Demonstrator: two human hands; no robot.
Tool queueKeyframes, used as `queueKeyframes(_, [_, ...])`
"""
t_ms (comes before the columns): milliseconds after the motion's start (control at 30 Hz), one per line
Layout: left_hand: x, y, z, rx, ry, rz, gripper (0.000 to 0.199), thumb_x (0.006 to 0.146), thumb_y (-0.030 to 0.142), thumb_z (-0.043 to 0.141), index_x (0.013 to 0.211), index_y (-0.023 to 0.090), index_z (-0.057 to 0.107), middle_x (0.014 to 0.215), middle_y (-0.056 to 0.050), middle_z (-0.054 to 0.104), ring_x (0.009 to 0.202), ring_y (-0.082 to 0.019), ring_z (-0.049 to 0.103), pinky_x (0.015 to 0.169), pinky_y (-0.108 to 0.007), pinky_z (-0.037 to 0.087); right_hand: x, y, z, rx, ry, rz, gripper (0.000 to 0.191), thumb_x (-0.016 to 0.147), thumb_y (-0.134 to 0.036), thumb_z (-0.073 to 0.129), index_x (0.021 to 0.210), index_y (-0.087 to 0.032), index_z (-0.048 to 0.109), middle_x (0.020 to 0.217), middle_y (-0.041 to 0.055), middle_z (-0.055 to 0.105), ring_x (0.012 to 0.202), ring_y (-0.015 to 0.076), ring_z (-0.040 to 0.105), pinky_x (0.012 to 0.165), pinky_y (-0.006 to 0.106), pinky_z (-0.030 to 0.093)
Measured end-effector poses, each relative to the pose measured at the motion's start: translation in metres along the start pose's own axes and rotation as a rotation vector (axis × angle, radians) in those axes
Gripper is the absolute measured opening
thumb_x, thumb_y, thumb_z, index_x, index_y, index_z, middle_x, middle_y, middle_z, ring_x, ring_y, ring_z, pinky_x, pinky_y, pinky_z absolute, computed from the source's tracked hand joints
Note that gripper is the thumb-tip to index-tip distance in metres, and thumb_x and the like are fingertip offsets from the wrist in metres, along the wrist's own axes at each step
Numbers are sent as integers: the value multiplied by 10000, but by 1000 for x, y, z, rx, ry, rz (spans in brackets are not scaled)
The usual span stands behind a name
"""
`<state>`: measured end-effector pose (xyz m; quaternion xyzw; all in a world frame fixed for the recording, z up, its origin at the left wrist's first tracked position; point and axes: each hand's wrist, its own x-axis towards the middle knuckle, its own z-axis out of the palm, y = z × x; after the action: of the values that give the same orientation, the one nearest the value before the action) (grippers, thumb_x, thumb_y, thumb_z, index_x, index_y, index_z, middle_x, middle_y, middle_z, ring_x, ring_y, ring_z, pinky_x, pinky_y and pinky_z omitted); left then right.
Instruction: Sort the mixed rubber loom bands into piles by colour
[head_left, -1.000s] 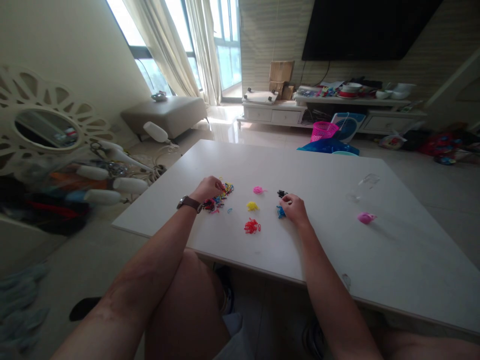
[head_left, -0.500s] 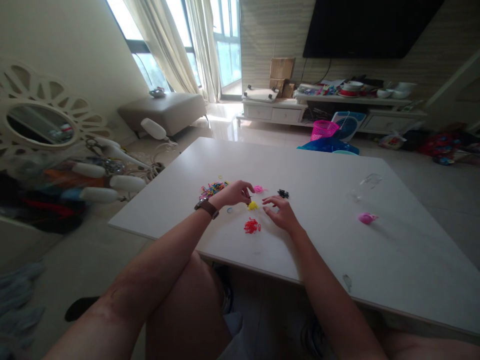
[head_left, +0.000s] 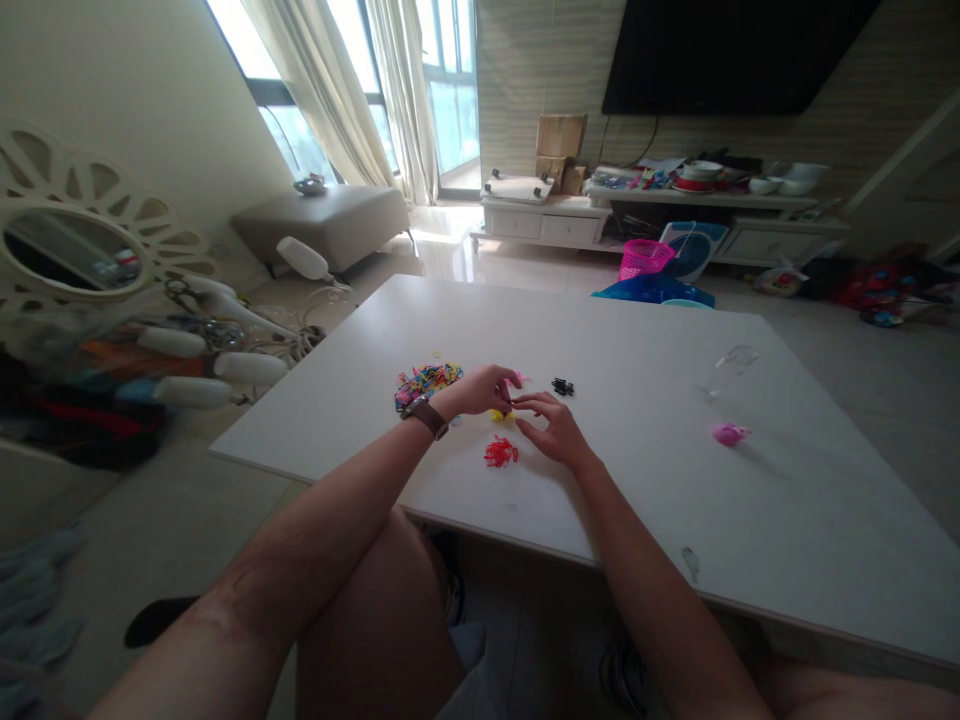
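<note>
My left hand (head_left: 487,388), with a dark watch on the wrist, is closed in a pinch above the yellow pile of small rubber bands (head_left: 501,415). What its fingertips hold is too small to make out, though a dark speck shows there. My right hand (head_left: 553,428) comes from the other side, thumb and fingers apart, its fingertips meeting those of the left. Just in front lies a pile of red rubber bands (head_left: 500,452). Pink bands (head_left: 519,379) are partly hidden behind my left hand. Black bands (head_left: 562,386) lie beyond my right hand.
A mixed heap of coloured bands (head_left: 429,382) lies left of my hands on the white table (head_left: 645,480). To the right are a clear plastic container (head_left: 727,372) on its side and a pink object (head_left: 730,434). A pink basket (head_left: 645,258) stands beyond the far edge.
My left hand has shifted slightly right and my right hand slightly left, so their fingertips now meet. The left hand now covers more of the pink pile.
</note>
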<state>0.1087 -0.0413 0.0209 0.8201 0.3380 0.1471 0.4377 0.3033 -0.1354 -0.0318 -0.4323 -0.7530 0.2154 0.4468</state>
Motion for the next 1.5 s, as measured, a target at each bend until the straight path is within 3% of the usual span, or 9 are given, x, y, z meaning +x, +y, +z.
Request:
queueKeyframes(200, [2, -7, 1, 13, 13, -4, 431, 695, 125, 782, 1117, 138, 691, 878, -76, 771, 686, -160, 705, 640, -253, 527, 2, 17, -14, -104, 168, 35, 173, 894, -261, 613, 981, -245, 762, 1067, 65, 767, 1043, 245, 670, 987, 441, 529])
queueKeyframes(300, [2, -8, -1, 33, 26, -13, 424, 701, 127, 776, 1118, 141, 698, 897, -78, 775, 690, -160, 705, 640, -257, 531, 1, 40, -27, -248, 384, 200, 220, 873, -236, 559, 973, -211, 754, 1083, 95, 762, 1060, 270, 639, 978, 451, 527])
queueKeyframes(367, [1, -5, -2, 33, 23, -20, 392, 715, 133, 762, 1103, 137, 706, 894, -82, 779, 710, -169, 712, 653, -266, 538, -1, 55, -32, -337, 436, 312, 244, 826, -213, 553, 965, -189, 752, 1083, 117, 764, 1063, 291, 626, 1007, 477, 505])
queueKeyframes(533, [-3, 2, -5, 52, 40, -29, 265, 728, 164, 748, 990, 126, 740, 831, -80, 774, 731, -182, 718, 670, -267, 533, -6, 77, -28, -383, 389, 359, 269, 797, -214, 560, 979, -189, 756, 1137, 123, 756, 1131, 297, 608, 1076, 480, 463])
queueKeyframes(700, [-5, -1, -7, 60, 90, -26, 244, 749, 192, 727, 984, 132, 751, 848, -84, 782, 731, -179, 717, 660, -260, 518, -6, 80, -28, -377, 386, 377, 204, 775, -209, 592, 899, -207, 754, 1113, 120, 755, 1153, 297, 616, 1104, 485, 445])
queueKeyframes(867, [-6, -4, -8, 0, 111, -65, 226, 750, 173, 722, 969, 119, 743, 841, -93, 783, 739, -189, 734, 649, -260, 523, -3, 60, -28, -317, 384, 275, 188, 815, -243, 583, 897, -202, 748, 1063, 112, 762, 1098, 292, 619, 1029, 481, 492])
queueKeyframes(1100, [-5, -2, -6, -55, 141, -80, 202, 746, 125, 716, 946, 110, 734, 856, -113, 786, 771, -216, 755, 655, -269, 533, 0, 28, -12, -167, 163, 79, 129, 881, -297, 638, 907, -243, 752, 918, 63, 744, 948, 253, 650, 877, 420, 544])
queueKeyframes(1500, [2, -4, 3, -134, 117, -21, 214, 734, 150, 742, 943, 101, 739, 841, -97, 781, 756, -194, 743, 634, -244, 544, 0, 17, 1, -70, 111, 10, 114, 859, -365, 767, 878, -253, 767, 856, 51, 758, 901, 251, 662, 857, 416, 550])
